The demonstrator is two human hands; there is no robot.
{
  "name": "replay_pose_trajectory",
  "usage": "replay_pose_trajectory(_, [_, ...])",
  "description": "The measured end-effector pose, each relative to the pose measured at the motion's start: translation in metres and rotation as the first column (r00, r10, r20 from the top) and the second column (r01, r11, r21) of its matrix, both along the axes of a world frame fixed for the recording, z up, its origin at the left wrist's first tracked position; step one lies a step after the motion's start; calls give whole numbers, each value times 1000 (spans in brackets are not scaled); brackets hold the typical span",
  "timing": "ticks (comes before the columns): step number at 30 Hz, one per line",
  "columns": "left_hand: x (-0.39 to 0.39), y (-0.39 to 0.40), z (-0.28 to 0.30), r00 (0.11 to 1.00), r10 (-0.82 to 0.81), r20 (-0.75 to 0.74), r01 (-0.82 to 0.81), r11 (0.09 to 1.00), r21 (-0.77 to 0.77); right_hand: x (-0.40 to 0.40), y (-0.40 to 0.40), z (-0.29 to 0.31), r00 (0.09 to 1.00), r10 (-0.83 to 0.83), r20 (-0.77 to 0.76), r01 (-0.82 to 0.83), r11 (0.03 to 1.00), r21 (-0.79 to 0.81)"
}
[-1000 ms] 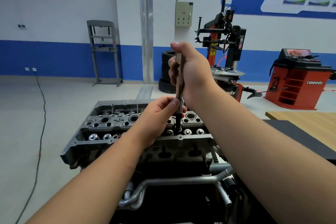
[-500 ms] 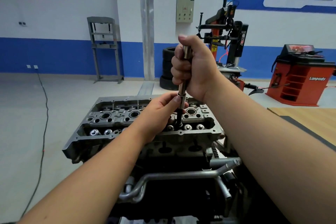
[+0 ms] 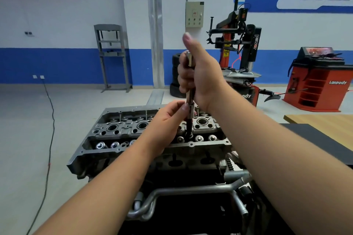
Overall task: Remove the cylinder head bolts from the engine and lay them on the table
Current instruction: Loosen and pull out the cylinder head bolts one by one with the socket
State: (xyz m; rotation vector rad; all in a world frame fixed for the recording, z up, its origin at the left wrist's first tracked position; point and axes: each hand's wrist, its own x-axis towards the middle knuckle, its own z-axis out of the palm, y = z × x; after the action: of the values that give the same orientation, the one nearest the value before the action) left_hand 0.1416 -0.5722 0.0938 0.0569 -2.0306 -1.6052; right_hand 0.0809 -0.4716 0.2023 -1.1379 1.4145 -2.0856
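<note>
Since a moment ago the right hand (image 3: 198, 74), fist wrapped round the driver (image 3: 190, 89), has lifted with thumb raised while the left hand (image 3: 168, 120) pinches its socket (image 3: 191, 105), drawing the bolt (image 3: 189, 129) partly out of the engine (image 3: 149, 139), right of centre.

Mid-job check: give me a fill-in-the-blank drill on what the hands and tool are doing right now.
1. The right hand grips the extension bar's ____ end.
2. The left hand pinches the bar's ____.
3. The tool stands nearly ____ in the cylinder head.

Missing words: upper; collar; upright
</note>
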Motion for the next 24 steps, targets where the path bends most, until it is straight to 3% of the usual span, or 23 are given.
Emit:
replay_pose_trajectory(3, [0, -1, -1, 999, -26, 35, 27, 999, -37, -10, 6, 5, 988, 155, 10, -155, 986, 65])
replay_pose_trajectory(6, [-2, -1, -2, 1000, -5, 3, 5, 1000, -24, -9, 7, 4, 987, 150, 59, -153, 987, 48])
replay_pose_trajectory(8, [-4, -3, -4, 1000, 20, -15, -20, 1000, -1, -3, 3, 3, 995, 37, 89, -38, 999, 8])
replay_pose_trajectory(10, [-6, -3, -5, 999, 46, -22, -46, 999, 3, 6, -3, 1, 973, -228, 19, 229, 973, -16])
replay_pose_trajectory(12, [-7, -2, -5, 998, 64, -27, -64, 998, -8, 15, -9, -4, 928, -371, -40, 369, 928, -55])
replay_pose_trajectory(15, [-3, -2, -3, 998, 39, -42, -39, 999, 10, 16, -12, -6, 952, -307, -22, 304, 950, -76])
replay_pose_trajectory(20, [1, -1, 0, 999, -11, 51, 13, 999, -40, 1, 0, 5, 998, 49, -40, -48, 998, 42])
replay_pose_trajectory(22, [1, -1, 1, 999, -3, 54, 5, 999, -44, 3, 1, 6, 999, 43, -22, -42, 997, 61])
replay_pose_trajectory(24, [1, 1, 2, 999, 11, 36, -10, 1000, -19, 11, -4, 3, 991, -126, -40, 128, 991, 42])
